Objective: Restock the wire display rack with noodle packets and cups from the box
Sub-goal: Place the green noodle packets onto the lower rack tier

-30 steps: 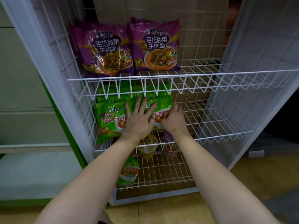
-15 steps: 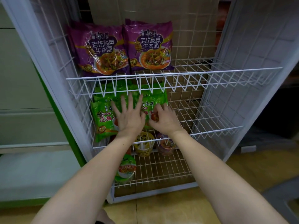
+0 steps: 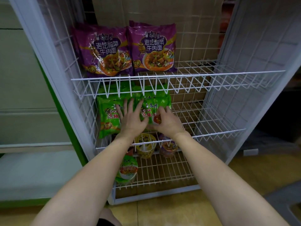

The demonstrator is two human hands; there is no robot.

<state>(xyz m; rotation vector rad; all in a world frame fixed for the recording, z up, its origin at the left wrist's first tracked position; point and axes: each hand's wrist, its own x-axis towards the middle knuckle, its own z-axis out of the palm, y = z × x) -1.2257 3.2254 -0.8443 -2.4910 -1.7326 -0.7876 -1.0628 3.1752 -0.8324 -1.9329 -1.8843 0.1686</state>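
The white wire display rack [image 3: 179, 75] stands before me. Two purple noodle packets [image 3: 151, 46] stand upright at the left of its top shelf. Green noodle packets [image 3: 109, 116] stand in rows on the middle shelf. My left hand [image 3: 132, 118] presses flat with spread fingers on the front green packets. Beside it, my right hand [image 3: 166, 121] touches the right front green packet [image 3: 156, 103] with curled fingers. On the bottom shelf sit a green noodle cup [image 3: 127, 170], a yellow cup [image 3: 145, 145] and a purple cup [image 3: 167, 147]. The box is out of view.
The right halves of the top shelf [image 3: 211, 67] and middle shelf [image 3: 203, 118] hold nothing. A green-edged white cabinet [image 3: 24, 95] stands to the left. Wooden floor [image 3: 260, 173] lies at the right, with a dark area beyond.
Both hands have stayed on the green packets on the middle shelf, shifting slightly. My view has drifted a little, so the rack sits lower and further left than before.
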